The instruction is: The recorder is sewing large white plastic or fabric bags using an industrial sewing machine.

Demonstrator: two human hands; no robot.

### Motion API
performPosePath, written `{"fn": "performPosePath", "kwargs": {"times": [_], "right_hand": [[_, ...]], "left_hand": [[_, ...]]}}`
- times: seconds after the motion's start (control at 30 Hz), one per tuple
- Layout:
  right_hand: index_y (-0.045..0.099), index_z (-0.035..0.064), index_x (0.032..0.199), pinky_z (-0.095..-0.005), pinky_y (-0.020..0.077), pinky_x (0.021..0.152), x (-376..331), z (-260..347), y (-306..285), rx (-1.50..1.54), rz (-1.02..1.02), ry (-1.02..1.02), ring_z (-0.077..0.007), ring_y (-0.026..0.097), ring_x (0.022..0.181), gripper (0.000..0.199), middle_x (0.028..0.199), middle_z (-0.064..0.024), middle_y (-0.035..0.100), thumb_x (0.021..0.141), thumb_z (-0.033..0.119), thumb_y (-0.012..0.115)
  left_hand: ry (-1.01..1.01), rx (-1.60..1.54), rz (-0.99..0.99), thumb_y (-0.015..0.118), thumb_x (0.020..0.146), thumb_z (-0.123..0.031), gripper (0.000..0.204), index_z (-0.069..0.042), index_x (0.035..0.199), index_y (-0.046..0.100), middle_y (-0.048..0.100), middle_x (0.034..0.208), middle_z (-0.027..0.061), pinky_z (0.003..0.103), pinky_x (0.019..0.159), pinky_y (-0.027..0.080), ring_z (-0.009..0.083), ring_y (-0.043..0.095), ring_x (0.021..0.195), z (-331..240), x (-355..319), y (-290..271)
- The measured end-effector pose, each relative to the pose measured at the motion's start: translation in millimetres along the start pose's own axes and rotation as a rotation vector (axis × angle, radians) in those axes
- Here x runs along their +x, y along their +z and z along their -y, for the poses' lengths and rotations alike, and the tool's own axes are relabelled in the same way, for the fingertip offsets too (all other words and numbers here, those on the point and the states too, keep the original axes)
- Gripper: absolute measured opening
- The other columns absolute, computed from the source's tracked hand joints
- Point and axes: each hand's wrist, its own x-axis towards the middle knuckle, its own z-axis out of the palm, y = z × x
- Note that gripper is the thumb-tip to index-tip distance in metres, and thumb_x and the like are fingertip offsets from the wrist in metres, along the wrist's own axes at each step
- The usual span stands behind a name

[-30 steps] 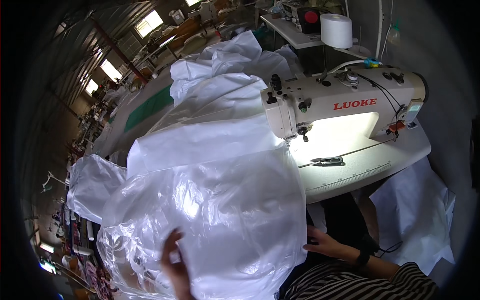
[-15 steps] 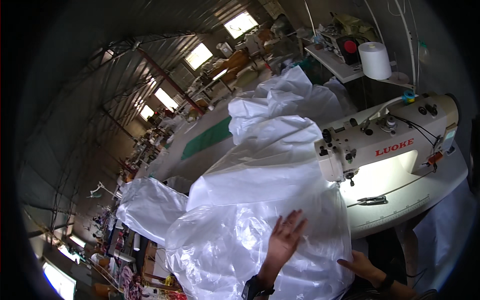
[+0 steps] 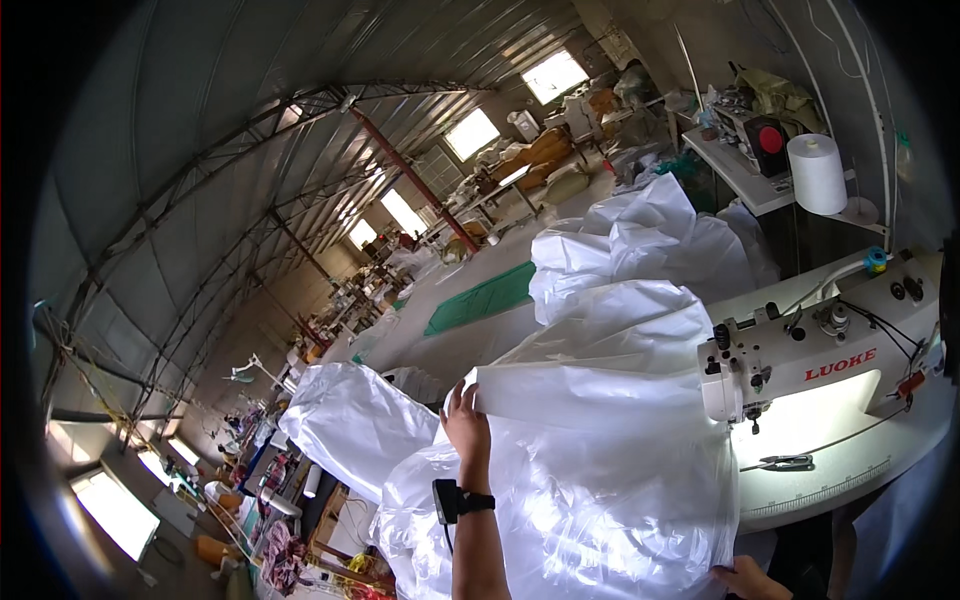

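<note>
A large sheet of thin, shiny white plastic (image 3: 590,480) is heaped and spread in front of me, its right side running under the sewing machine head (image 3: 795,360). My left hand (image 3: 466,425), with a black device strapped at the wrist, is closed on a folded edge at the sheet's left. Low at the right, my right hand (image 3: 748,580) has its fingertips closed at the sheet's right edge; the picture's lower rim cuts off part of it. Thread snips (image 3: 787,462) lie on the lit machine bed, right of the sheet.
A white thread cone (image 3: 817,175) stands beyond the machine, near a small side table (image 3: 735,170) with equipment. More white sheeting (image 3: 630,235) is piled behind. A green strip (image 3: 482,298) lies on the floor. Cluttered workbenches and cloth fill the left side.
My left hand has moved left and away from me, from lying open over the sheet to holding its folded edge. My right hand has come against the sheet's right edge. The view has shifted.
</note>
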Motion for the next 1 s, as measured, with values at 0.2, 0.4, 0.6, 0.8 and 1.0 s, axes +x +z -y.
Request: {"fn": "performPosePath", "kwargs": {"times": [0.2,0.4,0.6,0.8,1.0], "right_hand": [[0.066,-0.0021,0.1,-0.0329,0.0427,0.055,8.6,-26.4,-5.2,-0.06,0.001,0.087,-0.0101,0.049,0.061,0.022,0.068,0.0013,0.056,0.096,0.019,0.061],[0.066,-0.0033,0.092,-0.0322,0.0421,0.058,5.5,-0.4,-2.7,-0.098,-0.016,0.038,-0.009,0.046,0.062,0.027,0.065,-0.0002,0.056,0.095,0.023,0.062],[0.064,-0.0042,0.091,-0.0366,0.0437,0.059,4.8,-2.8,-1.1,-0.07,-0.035,-0.174,-0.0183,0.051,0.058,0.03,0.065,-0.0145,0.058,0.096,0.025,0.061],[0.063,-0.004,0.09,-0.0397,0.0444,0.06,6.4,-10.6,3.0,-0.069,-0.021,-0.273,-0.0209,0.053,0.058,0.032,0.065,-0.0159,0.057,0.096,0.027,0.059],[0.062,-0.0044,0.09,-0.0414,0.0457,0.064,0.2,-14.4,-3.9,-0.116,-0.013,-0.227,-0.0318,0.06,0.063,0.034,0.07,-0.0209,0.061,0.098,0.028,0.057]], "left_hand": [[0.147,0.041,-0.073,0.057,0.08,0.001,0.037,-0.015,0.112,0.066,0.065,0.122,0.0007,0.058,0.113,0.026,0.023,0.058,0.117,-31.6,45.7,-47.3],[0.426,0.146,-0.246,0.055,0.08,0.002,0.027,-0.012,0.103,0.061,0.064,0.105,0.0047,0.055,0.113,0.029,0.0256,0.062,0.104,-81.2,70.1,-134.0],[0.792,0.21,-0.406,0.055,0.08,0.002,0.023,-0.011,0.098,0.062,0.064,0.106,0.0053,0.05,0.111,0.033,0.0277,0.061,0.101,-161.2,58.6,-218.8],[0.42,-0.211,-0.301,0.05,0.08,0.007,0.015,-0.004,0.075,0.059,0.062,0.072,0.0114,0.035,0.062,0.048,0.0284,0.063,0.066,-122.5,24.0,-232.3],[0.547,-0.322,1.499,0.065,0.079,-0.008,0.004,-0.007,0.08,0.061,0.063,0.077,0.0101,0.034,0.074,0.052,0.025,0.066,0.077,-259.5,-106.7,-345.6]]}}
